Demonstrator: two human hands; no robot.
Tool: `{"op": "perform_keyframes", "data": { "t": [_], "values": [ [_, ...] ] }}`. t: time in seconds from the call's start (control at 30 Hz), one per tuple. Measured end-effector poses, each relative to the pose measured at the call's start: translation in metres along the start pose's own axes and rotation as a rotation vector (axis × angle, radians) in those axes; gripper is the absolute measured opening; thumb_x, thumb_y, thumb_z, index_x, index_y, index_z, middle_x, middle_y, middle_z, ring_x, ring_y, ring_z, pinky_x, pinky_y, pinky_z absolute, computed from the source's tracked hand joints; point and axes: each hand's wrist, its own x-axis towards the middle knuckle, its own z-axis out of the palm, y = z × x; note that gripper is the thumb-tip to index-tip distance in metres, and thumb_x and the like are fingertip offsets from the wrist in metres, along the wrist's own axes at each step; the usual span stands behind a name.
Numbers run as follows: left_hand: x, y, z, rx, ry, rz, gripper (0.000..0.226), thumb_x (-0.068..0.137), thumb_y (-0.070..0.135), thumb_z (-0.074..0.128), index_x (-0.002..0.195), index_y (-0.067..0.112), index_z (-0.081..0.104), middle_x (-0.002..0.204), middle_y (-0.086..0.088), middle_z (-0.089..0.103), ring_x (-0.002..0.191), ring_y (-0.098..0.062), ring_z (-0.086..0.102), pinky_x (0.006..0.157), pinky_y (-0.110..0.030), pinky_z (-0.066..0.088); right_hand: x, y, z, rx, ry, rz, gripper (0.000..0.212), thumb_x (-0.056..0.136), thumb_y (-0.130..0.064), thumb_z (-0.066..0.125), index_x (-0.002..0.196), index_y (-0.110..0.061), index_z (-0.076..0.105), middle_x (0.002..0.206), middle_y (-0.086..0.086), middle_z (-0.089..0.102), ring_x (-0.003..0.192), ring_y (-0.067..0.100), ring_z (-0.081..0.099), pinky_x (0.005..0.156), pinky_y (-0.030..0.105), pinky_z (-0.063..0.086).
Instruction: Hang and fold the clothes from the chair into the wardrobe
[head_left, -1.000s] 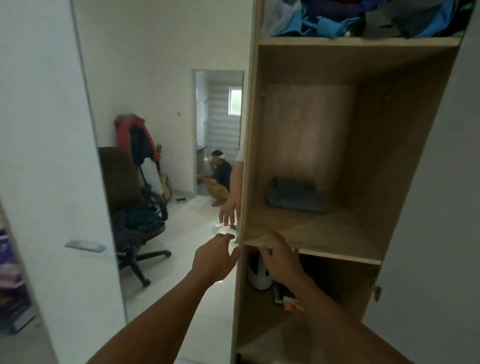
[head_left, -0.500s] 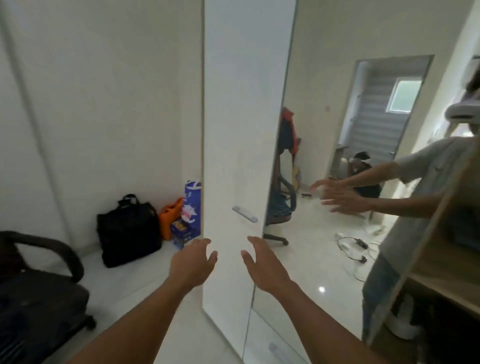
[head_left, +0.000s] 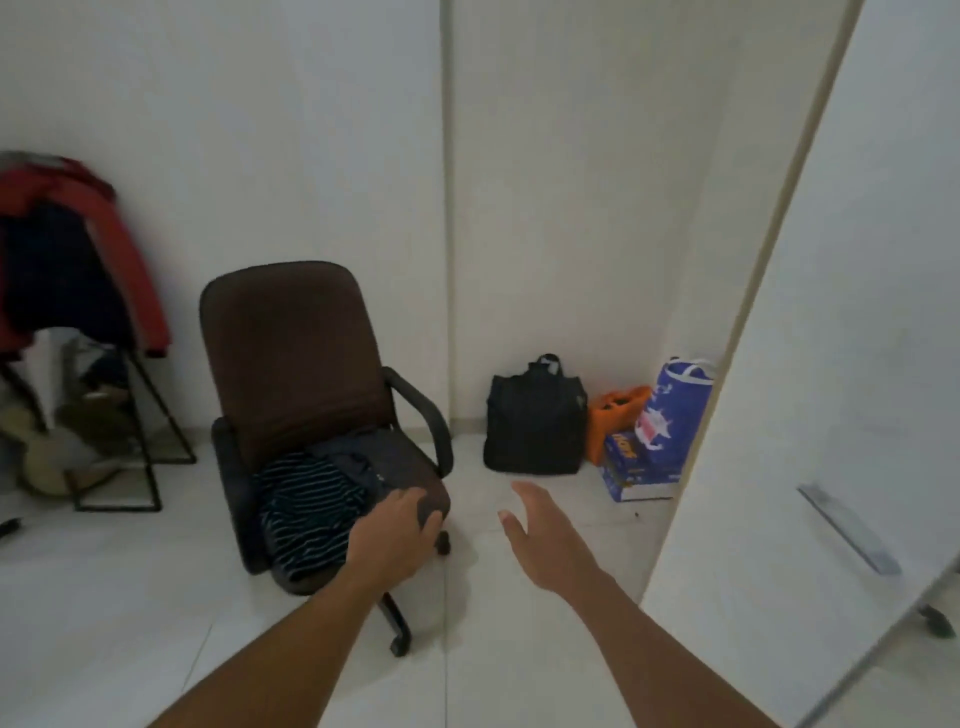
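- A dark garment with thin pale stripes (head_left: 306, 506) lies crumpled on the seat of the brown upholstered office chair (head_left: 296, 358), spilling over the seat's front edge; a plain dark garment (head_left: 358, 452) is bunched behind it on the same seat.
- Both pieces are unfolded and not yet picked up, so as a judgement the hanging and folding of these two is all still to do.
- The left hand (head_left: 392, 538) reaches over the chair's front corner, fingers curled loosely and holding nothing; whether it touches the seat cannot be told.
- The right hand (head_left: 545, 540), to the right of the chair, is spread wide and empty above the pale tiled floor (head_left: 156, 623).
- Far right of the chair, a white wardrobe door (head_left: 831, 364) is cut off by the frame; the wardrobe's inside is out of view, so what is already stored cannot be judged.
- Left of the chair, a red jacket (head_left: 130, 249) draped on a black rack is blurred.
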Motion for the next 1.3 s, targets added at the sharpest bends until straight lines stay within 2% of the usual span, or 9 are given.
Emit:
{"op": "perform_keyframes", "data": {
  "t": [0.17,0.3,0.5,0.73,1.0,1.3],
  "values": [
    [0.009,-0.043,0.002,-0.024,0.079,-0.195,0.052,0.098,0.053,0.042,0.143,0.025,0.044,0.14,0.002,0.051,0.125,-0.02,0.052,0.1,-0.036,0.045,0.06,-0.026,0.035,0.001,-0.136,-0.143,0.056,0.105,-0.045,0.036,0.155,-0.023,0.025,0.162,-0.003,0.025,0.149,0.016,0.025,0.121,0.037,0.022],
    [0.029,-0.08,0.0,-0.045,0.132,-0.318,0.052,0.099,0.051,0.044,0.144,0.025,0.043,0.143,0.001,0.05,0.127,-0.02,0.051,0.101,-0.036,0.045,0.112,-0.045,0.067,0.041,-0.218,-0.211,0.057,0.103,-0.046,0.039,0.155,-0.025,0.025,0.161,-0.002,0.028,0.147,0.017,0.028,0.12,0.043,0.026],
    [0.087,-0.144,0.005,-0.071,0.157,-0.416,0.051,0.098,0.051,0.045,0.141,0.024,0.046,0.138,-0.001,0.054,0.122,-0.022,0.055,0.097,-0.038,0.048,0.195,-0.07,0.12,0.028,-0.311,-0.277,0.056,0.104,-0.041,0.042,0.155,-0.022,0.027,0.16,0.0,0.03,0.147,0.02,0.029,0.12,0.049,0.025],
    [0.202,-0.225,0.004,-0.097,0.067,-0.4,0.053,0.099,0.051,0.043,0.144,0.022,0.043,0.142,-0.002,0.052,0.124,-0.023,0.053,0.099,-0.039,0.047,0.317,-0.098,0.191,0.045,-0.362,-0.195,0.057,0.103,-0.04,0.044,0.154,-0.02,0.028,0.16,0.002,0.031,0.146,0.023,0.031,0.119,0.051,0.025],
    [0.323,-0.276,-0.002,-0.069,-0.077,-0.391,0.056,0.1,0.052,0.041,0.148,0.021,0.039,0.148,-0.004,0.046,0.128,-0.026,0.05,0.099,-0.046,0.048,0.423,-0.108,0.237,0.029,-0.397,-0.116,0.058,0.103,-0.04,0.046,0.154,-0.018,0.029,0.159,0.005,0.032,0.146,0.025,0.032,0.119,0.049,0.026],
    [0.468,-0.334,0.033,-0.1,-0.108,-0.446,0.053,0.1,0.052,0.042,0.142,0.02,0.045,0.136,-0.005,0.055,0.116,-0.025,0.057,0.088,-0.042,0.052,0.591,-0.097,0.293,0.038,-0.491,-0.122,0.056,0.103,-0.036,0.047,0.154,-0.016,0.031,0.159,0.007,0.032,0.145,0.028,0.033,0.119,0.045,0.028]
  ]
}}
